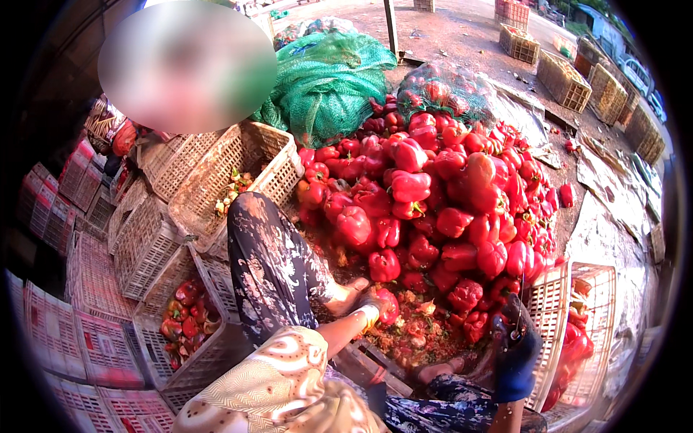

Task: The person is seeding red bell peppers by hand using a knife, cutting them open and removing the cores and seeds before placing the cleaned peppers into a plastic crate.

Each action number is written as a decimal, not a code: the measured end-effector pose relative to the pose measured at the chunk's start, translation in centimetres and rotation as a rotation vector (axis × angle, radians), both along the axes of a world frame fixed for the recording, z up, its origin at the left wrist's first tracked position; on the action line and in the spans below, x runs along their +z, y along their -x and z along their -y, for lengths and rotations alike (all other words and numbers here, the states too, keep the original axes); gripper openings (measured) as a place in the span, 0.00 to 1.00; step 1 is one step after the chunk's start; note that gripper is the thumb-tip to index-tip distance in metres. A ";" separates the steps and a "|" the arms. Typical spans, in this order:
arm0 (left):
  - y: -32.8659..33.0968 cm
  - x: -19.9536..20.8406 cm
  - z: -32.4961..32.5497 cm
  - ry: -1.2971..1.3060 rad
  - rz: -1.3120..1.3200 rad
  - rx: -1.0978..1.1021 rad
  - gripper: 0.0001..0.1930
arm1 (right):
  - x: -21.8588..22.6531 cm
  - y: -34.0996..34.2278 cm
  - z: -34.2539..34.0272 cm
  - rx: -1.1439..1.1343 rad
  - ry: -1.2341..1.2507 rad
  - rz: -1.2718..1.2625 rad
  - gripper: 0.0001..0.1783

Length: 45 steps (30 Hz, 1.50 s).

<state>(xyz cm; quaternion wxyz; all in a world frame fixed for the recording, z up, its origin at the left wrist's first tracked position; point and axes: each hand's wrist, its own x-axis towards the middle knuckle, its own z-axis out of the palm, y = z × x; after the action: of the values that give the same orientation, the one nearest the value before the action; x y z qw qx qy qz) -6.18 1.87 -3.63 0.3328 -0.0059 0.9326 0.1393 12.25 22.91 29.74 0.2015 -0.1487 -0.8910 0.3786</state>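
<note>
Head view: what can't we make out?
All in the head view:
Left hand, exact grip on red bell pepper: too small.
Thin shiny item at right hand: too small to identify.
Base of pepper heap: hidden by upper peppers.
Upper left: masked by blurred oval.
Stacked crates, left: cut off by fisheye rim.

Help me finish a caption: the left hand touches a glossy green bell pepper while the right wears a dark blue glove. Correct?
No: in the head view, the left hand touches a glossy red bell pepper, not green. The rest stands.
</note>
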 end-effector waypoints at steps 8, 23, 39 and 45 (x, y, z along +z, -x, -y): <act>0.1 13.6 -7.1 -1.209 -0.133 0.075 0.51 | -8.8 0.6 -2.4 0.008 0.433 0.055 0.25; -2.5 24.2 -5.8 -1.629 0.094 -0.171 0.51 | -3.9 2.3 3.0 0.095 0.433 -0.033 0.19; -1.3 24.4 -5.4 -1.527 -0.495 -0.202 0.58 | -3.8 4.8 2.3 0.195 0.456 0.223 0.25; -0.4 23.5 -5.0 -1.280 -0.805 -0.268 0.62 | -3.3 4.7 3.1 0.279 0.658 0.231 0.27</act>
<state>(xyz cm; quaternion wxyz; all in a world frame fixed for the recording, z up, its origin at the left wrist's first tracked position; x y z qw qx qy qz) -5.79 6.82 19.90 -0.0797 0.3523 0.7122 0.6019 7.54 19.80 26.39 -0.0126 -0.1244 -0.7503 0.6492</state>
